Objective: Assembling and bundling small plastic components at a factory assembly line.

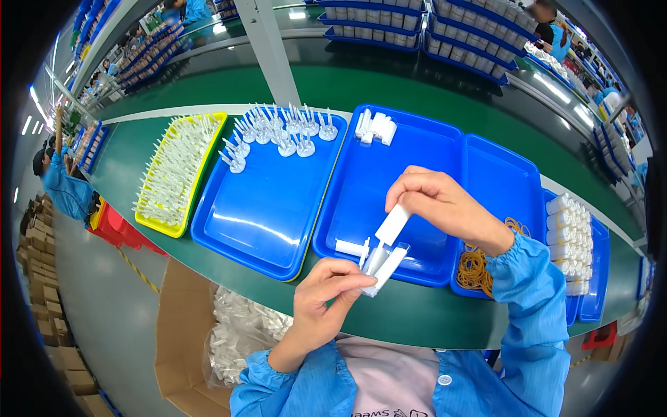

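Over the near edge of a blue tray (361, 187), my left hand (325, 295) pinches a clear plastic pronged base (376, 260). A white tube (391, 267) sits along one side of that base, and a bare prong stands near it. My right hand (441, 201) grips another white tube (394, 224) between thumb and fingers, tilted, its lower end at the top of the base. Whether a prong has entered this tube I cannot tell. Beside the base, a loose white tube (349, 247) lies in the tray; several more white tubes (376, 128) are grouped at its far end.
Left of it, another blue tray (260, 201) holds several clear pronged bases (285, 135); a yellow tray (182, 167) is full of white pronged parts. Rubber bands (476, 271) and stacked white rolls (568, 240) are at right. An open carton (177, 333) with bagged white pieces stands below.
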Available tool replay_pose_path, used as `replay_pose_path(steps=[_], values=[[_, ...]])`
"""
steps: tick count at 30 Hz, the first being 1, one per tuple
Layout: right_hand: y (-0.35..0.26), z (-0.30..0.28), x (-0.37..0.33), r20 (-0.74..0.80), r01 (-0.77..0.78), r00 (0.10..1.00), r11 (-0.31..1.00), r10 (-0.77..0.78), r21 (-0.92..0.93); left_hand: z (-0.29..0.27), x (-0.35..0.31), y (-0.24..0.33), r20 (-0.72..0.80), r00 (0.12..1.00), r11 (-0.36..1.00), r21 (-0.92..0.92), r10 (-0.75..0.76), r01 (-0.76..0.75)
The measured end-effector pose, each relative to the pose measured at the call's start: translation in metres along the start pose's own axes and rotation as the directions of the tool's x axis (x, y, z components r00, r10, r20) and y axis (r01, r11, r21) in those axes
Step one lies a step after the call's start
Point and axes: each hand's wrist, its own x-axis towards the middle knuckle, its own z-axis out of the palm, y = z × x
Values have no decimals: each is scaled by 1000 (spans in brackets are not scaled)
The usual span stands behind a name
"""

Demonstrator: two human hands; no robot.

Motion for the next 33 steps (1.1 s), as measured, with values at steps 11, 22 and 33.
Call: replay_pose_path(steps=[11, 22, 33], values=[[6, 0, -13, 135, -308, 948, 721, 290, 621, -4, 3, 10, 81, 994, 979, 181, 75, -89], [-21, 25, -29, 173, -302, 953, 754, 248, 583, 2, -6, 23, 62, 997, 978, 202, 40, -52], [-3, 46, -18, 62, -68, 997, 944, 51, 323, -14, -20, -12, -262, 963, 990, 112, -53, 85]])
